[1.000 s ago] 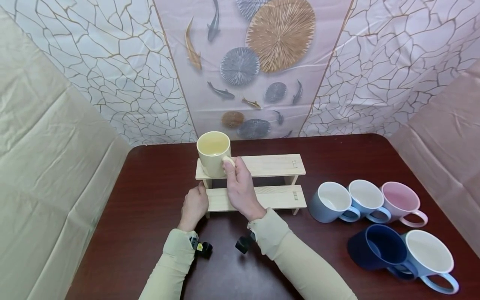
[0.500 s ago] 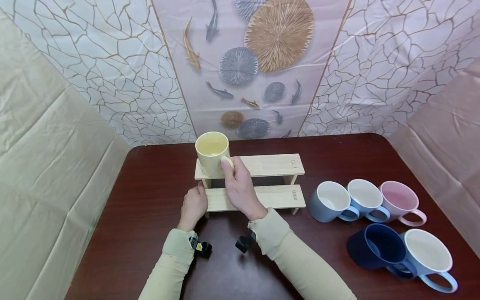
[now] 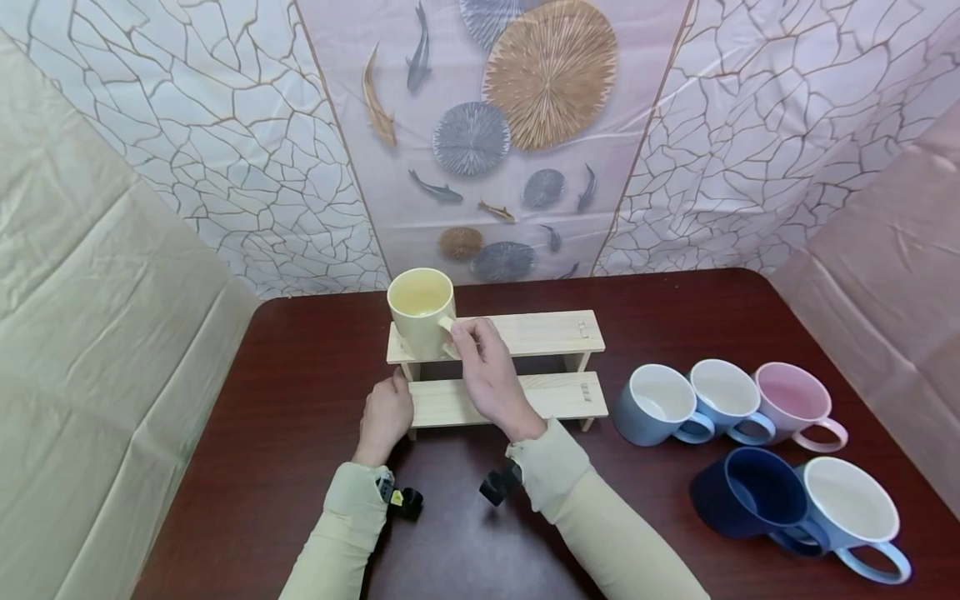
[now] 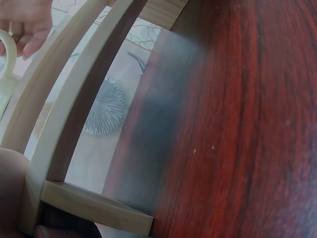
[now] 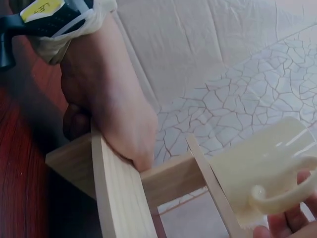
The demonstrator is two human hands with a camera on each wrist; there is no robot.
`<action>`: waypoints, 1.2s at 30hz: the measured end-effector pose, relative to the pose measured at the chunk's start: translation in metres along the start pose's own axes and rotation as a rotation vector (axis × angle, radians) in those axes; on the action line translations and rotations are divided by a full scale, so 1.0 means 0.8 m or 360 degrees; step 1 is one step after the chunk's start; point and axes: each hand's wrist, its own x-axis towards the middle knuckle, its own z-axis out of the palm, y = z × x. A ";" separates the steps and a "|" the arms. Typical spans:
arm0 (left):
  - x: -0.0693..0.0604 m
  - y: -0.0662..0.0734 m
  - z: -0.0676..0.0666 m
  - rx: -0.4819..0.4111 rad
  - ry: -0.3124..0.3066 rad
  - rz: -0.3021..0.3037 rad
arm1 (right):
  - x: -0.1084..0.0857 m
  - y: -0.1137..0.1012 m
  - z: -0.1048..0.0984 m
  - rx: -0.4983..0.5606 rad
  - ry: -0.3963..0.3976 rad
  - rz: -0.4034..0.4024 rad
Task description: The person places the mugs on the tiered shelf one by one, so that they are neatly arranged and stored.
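A pale yellow mug stands upright on the left end of the upper tier of a two-step wooden shelf. My right hand is at the mug's handle, its fingers loosened. In the right wrist view, the curved handle shows largely uncovered, with fingertips close beneath it; I cannot tell whether they touch. My left hand grips the left end of the lower tier. In the right wrist view, that hand has its thumb side over the board and curled fingers below.
To the right stand two light blue mugs and a pink mug in a row. Nearer me are a dark blue mug and another light blue mug. A patterned cloth hangs behind the table.
My right hand has loosened from the mug's handle and shifted slightly right. The mug stays on the upper tier, and my left hand keeps its grip. The head view has tilted slightly.
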 end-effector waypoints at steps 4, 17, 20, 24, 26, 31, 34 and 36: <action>-0.001 -0.001 0.002 -0.0007 0.0008 0.0010 | -0.012 0.001 -0.016 -0.0085 0.0085 -0.0040; 0.001 -0.006 -0.002 -0.0039 -0.0006 -0.0033 | -0.103 -0.025 -0.108 -0.0071 0.0421 -0.0421; 0.000 -0.007 -0.001 -0.0049 -0.0021 -0.0031 | -0.125 -0.030 -0.134 -0.0144 0.0512 -0.0521; 0.000 -0.007 0.001 -0.0060 -0.0027 -0.0029 | -0.150 -0.034 -0.170 -0.0271 0.0698 -0.0594; 0.000 -0.006 0.002 -0.0065 -0.0028 -0.0030 | -0.162 -0.038 -0.186 -0.0310 0.0815 -0.0608; 0.000 -0.004 0.004 -0.0069 -0.0035 -0.0037 | -0.189 -0.038 -0.227 -0.0288 0.1132 -0.0578; 0.000 -0.004 0.003 -0.0066 -0.0028 -0.0030 | -0.202 -0.029 -0.253 -0.0298 0.1293 -0.0491; 0.000 -0.003 0.002 -0.0069 -0.0021 -0.0026 | -0.210 -0.022 -0.268 -0.0374 0.1403 -0.0388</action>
